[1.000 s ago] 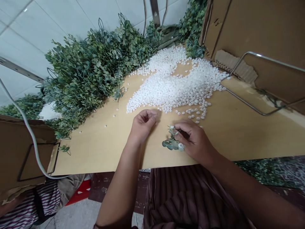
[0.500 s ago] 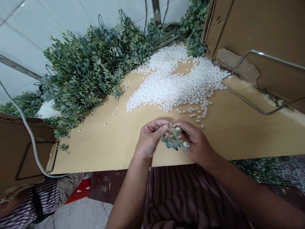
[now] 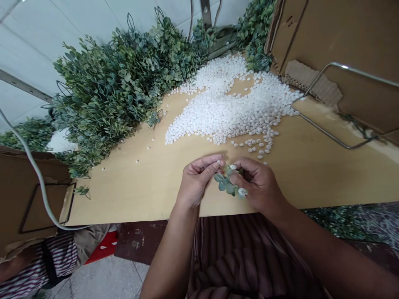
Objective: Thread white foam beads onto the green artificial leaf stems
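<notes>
My right hand (image 3: 257, 182) is closed on a small artificial leaf sprig (image 3: 230, 187), whose grey-green leaves spread toward the left. White beads (image 3: 242, 192) sit among its leaves, one low and one near the top. Close beside the sprig's upper tip, my left hand (image 3: 199, 178) pinches a small white bead (image 3: 218, 162) between thumb and forefinger. Both hands are above the front part of the tan board. Beyond them lies a wide heap of white beads (image 3: 215, 114). The sprig's stem is hidden inside my right hand.
A large pile of artificial greenery (image 3: 109, 91) fills the back left. At the right stands a cardboard box (image 3: 349, 45) with a bent metal wire frame (image 3: 327, 135). A pale cable (image 3: 40, 178) hangs at the left, near another person's striped sleeve (image 3: 62, 253).
My right hand has drawn the sprig slightly right, away from my left fingertips. A white bead now shows in the left pinch.
</notes>
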`<state>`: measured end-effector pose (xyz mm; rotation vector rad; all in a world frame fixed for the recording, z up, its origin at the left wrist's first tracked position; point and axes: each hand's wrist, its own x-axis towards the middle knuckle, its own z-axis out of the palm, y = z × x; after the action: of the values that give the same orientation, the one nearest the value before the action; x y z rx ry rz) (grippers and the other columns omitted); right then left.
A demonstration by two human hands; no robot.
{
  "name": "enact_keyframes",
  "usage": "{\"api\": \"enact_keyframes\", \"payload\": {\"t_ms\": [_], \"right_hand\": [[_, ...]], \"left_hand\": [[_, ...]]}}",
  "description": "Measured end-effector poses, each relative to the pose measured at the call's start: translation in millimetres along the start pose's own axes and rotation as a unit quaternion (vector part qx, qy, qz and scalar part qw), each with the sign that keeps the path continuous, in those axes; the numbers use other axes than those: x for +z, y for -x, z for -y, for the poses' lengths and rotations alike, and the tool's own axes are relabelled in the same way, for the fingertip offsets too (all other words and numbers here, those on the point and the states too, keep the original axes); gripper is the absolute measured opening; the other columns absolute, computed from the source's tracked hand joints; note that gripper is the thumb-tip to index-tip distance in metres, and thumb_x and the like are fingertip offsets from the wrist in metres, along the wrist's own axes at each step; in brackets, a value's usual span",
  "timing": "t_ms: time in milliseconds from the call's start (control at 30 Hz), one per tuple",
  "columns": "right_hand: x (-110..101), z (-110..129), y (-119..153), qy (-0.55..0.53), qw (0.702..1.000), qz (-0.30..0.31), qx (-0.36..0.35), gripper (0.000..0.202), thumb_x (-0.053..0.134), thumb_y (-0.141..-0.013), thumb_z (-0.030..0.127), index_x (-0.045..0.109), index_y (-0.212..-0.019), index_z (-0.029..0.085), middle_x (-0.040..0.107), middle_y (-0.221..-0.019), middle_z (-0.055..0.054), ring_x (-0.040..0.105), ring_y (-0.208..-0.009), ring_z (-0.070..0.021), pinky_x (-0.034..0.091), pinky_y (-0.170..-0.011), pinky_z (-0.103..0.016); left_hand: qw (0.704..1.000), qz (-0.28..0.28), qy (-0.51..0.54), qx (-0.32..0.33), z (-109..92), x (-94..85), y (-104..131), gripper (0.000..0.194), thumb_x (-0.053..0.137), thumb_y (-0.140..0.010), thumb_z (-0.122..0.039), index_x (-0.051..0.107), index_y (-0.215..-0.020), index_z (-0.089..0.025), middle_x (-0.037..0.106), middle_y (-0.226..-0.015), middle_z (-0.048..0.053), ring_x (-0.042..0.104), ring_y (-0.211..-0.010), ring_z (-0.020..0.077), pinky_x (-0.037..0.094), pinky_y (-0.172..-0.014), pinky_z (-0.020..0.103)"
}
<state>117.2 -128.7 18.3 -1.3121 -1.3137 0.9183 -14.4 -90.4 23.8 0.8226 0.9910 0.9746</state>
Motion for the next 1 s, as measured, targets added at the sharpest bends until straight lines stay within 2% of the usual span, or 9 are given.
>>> {"api": "enact_keyframes", "payload": {"t_ms": [133,267,533,867,1000], "right_hand": [[0.1,0.5,-0.7,-0.008,1.0,-0.004,0.008,0.016,0.052,-0.068,0.025,0.045,-0.055,0.019,0.042,-0.053,0.002,0.041,-0.052,-0.0103,0.033,-0.047,-0.023],[0.4,-0.7,-1.3,-0.022,0.999,0.007,0.029,0.015,0.052,-0.069,0.026,0.049,-0.057,0.017,0.047,-0.055,0.001,0.043,-0.051,-0.0101,0.035,-0.046,-0.023],[-1.0,0.2,-0.4,-0.121,0.988,0.033,0.092,0.018,0.059,-0.068,0.027,0.051,-0.056,0.016,0.048,-0.048,0.004,0.042,-0.042,-0.0074,0.035,-0.04,-0.02],[-0.9,3.9,-0.2,-0.116,0.988,0.037,0.092,0.02,0.059,-0.072,0.029,0.054,-0.058,0.015,0.05,-0.048,0.003,0.042,-0.042,-0.0064,0.035,-0.038,-0.018],[-0.7,4.8,-0.7,-0.115,0.988,0.027,0.102,0.022,0.063,-0.068,0.029,0.052,-0.055,0.015,0.048,-0.046,0.003,0.04,-0.041,-0.0057,0.033,-0.037,-0.018]], "left_hand": [[1.0,-0.008,-0.004,0.004,1.2,1.8,0.4,0.025,0.08,-0.052,-0.024,0.073,-0.075,-0.018,0.072,-0.069,0.002,0.062,-0.059,0.0098,0.049,-0.06,0.021],[1.0,0.002,-0.007,0.015,2.1,2.3,0.2,0.02,0.08,-0.052,-0.024,0.073,-0.071,-0.019,0.071,-0.062,0.0,0.06,-0.056,0.0083,0.048,-0.059,0.02],[0.999,-0.008,-0.03,0.026,4.6,2.8,0.6,0.019,0.08,-0.053,-0.028,0.074,-0.069,-0.02,0.072,-0.067,0.002,0.062,-0.058,0.0109,0.05,-0.063,0.023],[0.999,0.0,-0.044,0.033,5.1,2.1,1.9,0.018,0.079,-0.055,-0.027,0.074,-0.071,-0.02,0.071,-0.064,0.001,0.061,-0.058,0.0105,0.05,-0.061,0.023],[0.998,-0.003,-0.045,0.035,5.0,2.4,2.0,0.018,0.079,-0.055,-0.028,0.074,-0.071,-0.02,0.071,-0.066,0.002,0.062,-0.059,0.0116,0.051,-0.062,0.024]]}}
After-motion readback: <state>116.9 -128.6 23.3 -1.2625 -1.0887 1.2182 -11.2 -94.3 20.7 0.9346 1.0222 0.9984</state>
